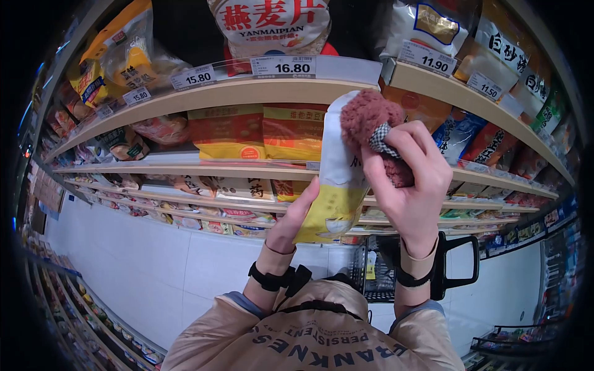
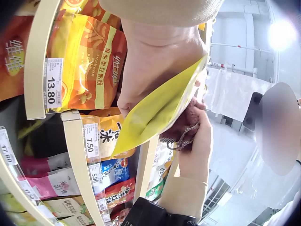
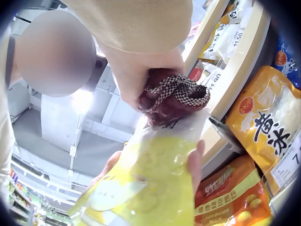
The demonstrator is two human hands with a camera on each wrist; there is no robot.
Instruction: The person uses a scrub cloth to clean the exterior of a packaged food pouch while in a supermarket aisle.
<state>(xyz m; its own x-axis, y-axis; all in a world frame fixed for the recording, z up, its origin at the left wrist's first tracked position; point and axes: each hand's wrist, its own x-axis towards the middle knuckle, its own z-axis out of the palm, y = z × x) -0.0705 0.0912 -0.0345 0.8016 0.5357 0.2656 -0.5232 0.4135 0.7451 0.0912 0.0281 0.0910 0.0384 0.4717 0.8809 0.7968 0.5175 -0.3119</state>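
My left hand (image 1: 292, 217) grips a white and yellow food bag (image 1: 339, 207) by its lower side, and the bag stands tilted in front of the shelves. In my right hand (image 1: 422, 180) is a fluffy maroon cloth (image 1: 366, 119) with black-and-white checked trim. The cloth lies against the white upper part of the bag. From the right wrist, the cloth (image 3: 162, 106) is bunched under the right hand (image 3: 129, 77), over the bag's top (image 3: 146, 165), while left-hand fingers (image 3: 195, 162) show along the bag's edge. The left wrist view has the bag (image 2: 162, 110) edge-on.
Shelves with price tags (image 1: 284, 65) curve across the front, holding an oat bag (image 1: 272, 28), orange soybean powder bags (image 1: 226, 133) and sugar bags (image 1: 504, 46). A black shopping basket (image 1: 359, 272) with a yellow-labelled item (image 1: 371, 266) stands below, near the body. White floor (image 1: 148, 253) shows beneath.
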